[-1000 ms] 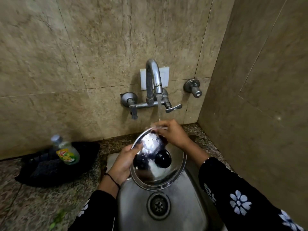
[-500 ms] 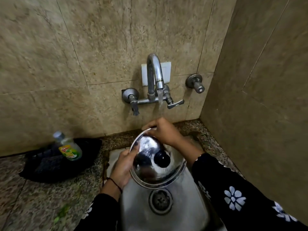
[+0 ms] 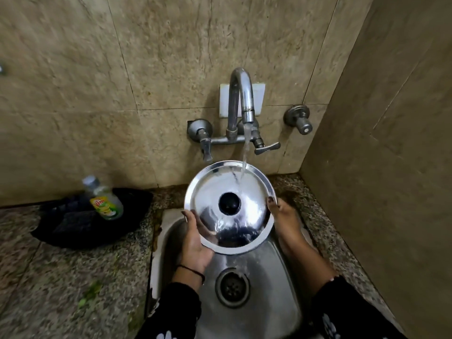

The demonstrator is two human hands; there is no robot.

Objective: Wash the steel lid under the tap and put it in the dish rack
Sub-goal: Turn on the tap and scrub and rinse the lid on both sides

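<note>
The round steel lid (image 3: 247, 216) with a black knob is tilted towards me over the steel sink (image 3: 276, 289). Water runs from the curved tap (image 3: 242, 99) onto the lid's upper half and streams down its face. My left hand (image 3: 195, 243) cups the lid's lower left rim from beneath. My right hand (image 3: 283, 214) grips the right rim, thumb on the top face. No dish rack is in view.
A bottle of green dish soap (image 3: 105, 199) lies on a black cloth or tray (image 3: 73, 231) on the speckled stone counter, left of the sink. Tiled walls close in behind and on the right. The drain (image 3: 232, 286) sits below the lid.
My right hand left the lid's top edge and now holds its right rim. The lid rose and tilted so the stream hits its face. The camera moved closer.
</note>
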